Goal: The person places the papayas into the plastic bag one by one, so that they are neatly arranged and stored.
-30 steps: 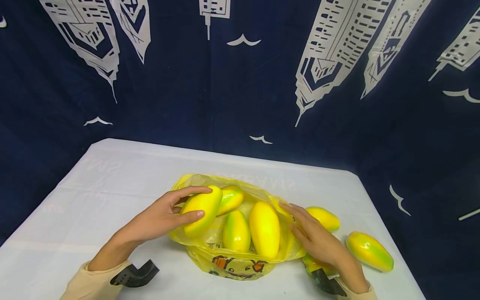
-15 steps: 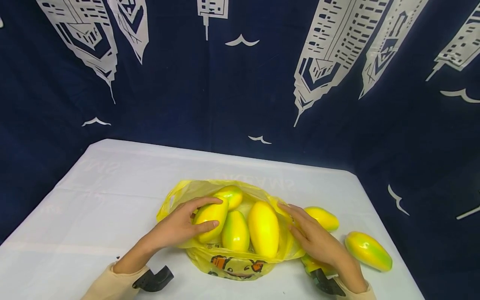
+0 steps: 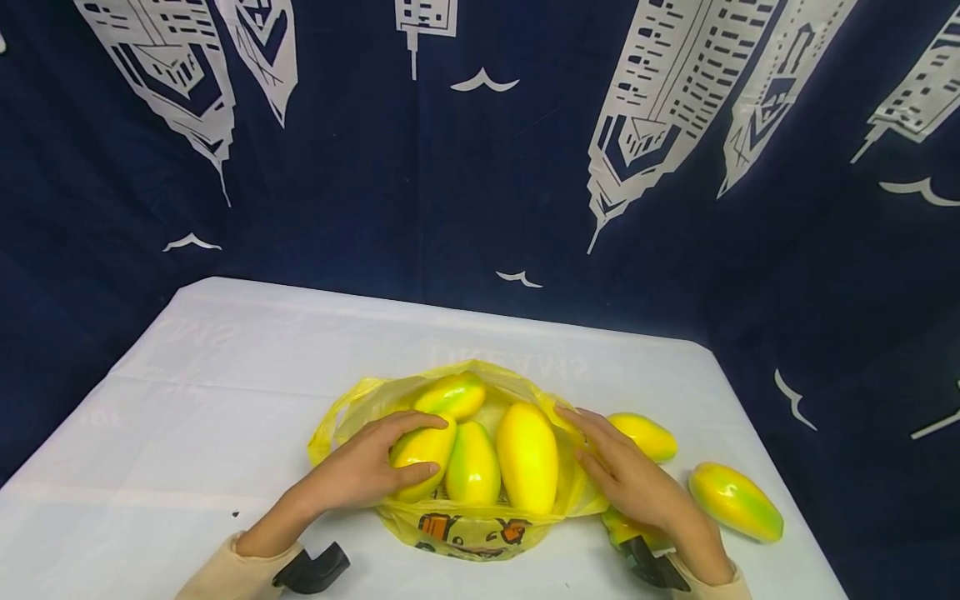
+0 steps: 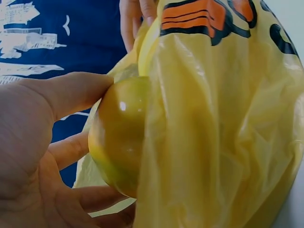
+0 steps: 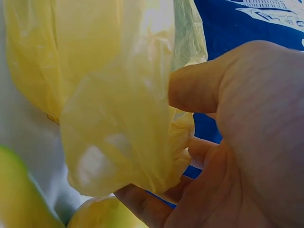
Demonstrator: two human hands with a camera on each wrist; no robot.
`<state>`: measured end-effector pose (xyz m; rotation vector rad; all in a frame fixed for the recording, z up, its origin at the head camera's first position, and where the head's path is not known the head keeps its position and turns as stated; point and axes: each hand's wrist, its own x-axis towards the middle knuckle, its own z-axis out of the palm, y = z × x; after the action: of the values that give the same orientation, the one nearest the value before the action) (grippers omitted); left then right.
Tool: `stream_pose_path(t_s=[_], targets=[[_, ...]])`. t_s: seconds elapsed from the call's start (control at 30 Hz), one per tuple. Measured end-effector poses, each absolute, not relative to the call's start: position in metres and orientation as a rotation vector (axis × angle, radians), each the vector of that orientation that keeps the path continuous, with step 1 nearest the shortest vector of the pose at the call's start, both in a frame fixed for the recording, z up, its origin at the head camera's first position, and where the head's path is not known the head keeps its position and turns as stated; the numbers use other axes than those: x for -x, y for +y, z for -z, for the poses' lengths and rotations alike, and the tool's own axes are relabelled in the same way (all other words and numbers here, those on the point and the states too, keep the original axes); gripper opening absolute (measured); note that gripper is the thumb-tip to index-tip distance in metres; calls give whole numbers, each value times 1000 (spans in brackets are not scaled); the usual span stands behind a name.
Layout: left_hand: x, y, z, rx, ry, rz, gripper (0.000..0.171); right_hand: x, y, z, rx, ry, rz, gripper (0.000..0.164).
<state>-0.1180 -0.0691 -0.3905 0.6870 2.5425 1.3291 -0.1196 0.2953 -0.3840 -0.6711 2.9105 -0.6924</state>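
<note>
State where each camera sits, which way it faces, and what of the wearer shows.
Head: on the head, facing forward and down over the yellow bag; the left hand, right hand and sleeves show.
Left wrist: on that wrist, facing the yellow fruit gripped at the bag's mouth; the left fingers show, plus part of the right hand.
Right wrist: on that wrist, facing the bag's side, loose fruit low in frame; the right fingers show.
Shared: both wrist views show the bag and the dark blue backdrop.
</note>
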Motion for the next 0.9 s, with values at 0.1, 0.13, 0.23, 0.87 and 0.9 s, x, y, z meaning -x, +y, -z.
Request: stream_pose_path(t_s=[0.1,0.13,0.23,0.87,0.9], targets=[[118,-68,394,-674,2573,-1312,49,120,295,384,676,2912,693,58],[119,-67,395,-671,2581,-1309,49,121,295,385,675,2912,691,59],[119,-66,398,-651,2614,-1286,49,121,295,385,678,2914,689,59],[116,-63,391,-673,2744,-1241,47,120,298,383,662,2912,708,59],[114,-64,387,-693,2770,-1242,45,120,298,383,663,2915,707,59]])
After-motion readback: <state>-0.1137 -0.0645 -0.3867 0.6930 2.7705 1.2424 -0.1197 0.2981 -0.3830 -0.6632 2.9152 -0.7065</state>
